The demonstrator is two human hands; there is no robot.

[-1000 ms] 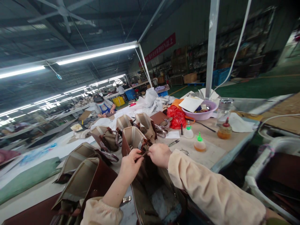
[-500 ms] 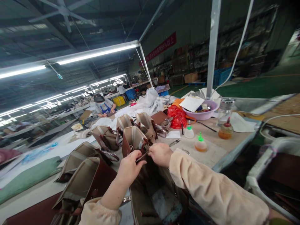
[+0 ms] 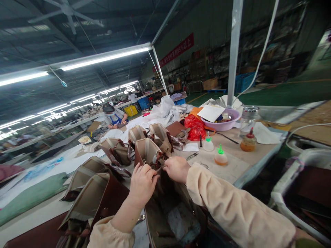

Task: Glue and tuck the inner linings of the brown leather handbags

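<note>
Pinching a narrow dark strap end [image 3: 159,168] between both hands, the person works at the top rim of a brown bag [image 3: 170,210] that stands open at the near edge of the workbench [image 3: 248,162], directly below the camera. The likely fault here is slippage: the strap end is small and the grip is by fingertips only, so a sideways pull could draw it out of the pinch or twist it against the bag rim. A second hazard is the upright bag just behind [image 3: 148,151], which touches or nearly touches the knuckles; a forward push could tip it into the row of bags beyond. The glue bottle with the green cap [image 3: 220,156] and the small metal tool [image 3: 191,157] lie near the right forearm, toward the right edge of the workbench, and a wide elbow swing could strike them. The left hand [image 3: 142,182] is raised, wrist bent, fingers curled closed on the strap end. The right hand [image 3: 177,168] is knuckles-up, fingers folded inward; its fingertips are hidden, so its grip appears closed but cannot be confirmed.
</note>
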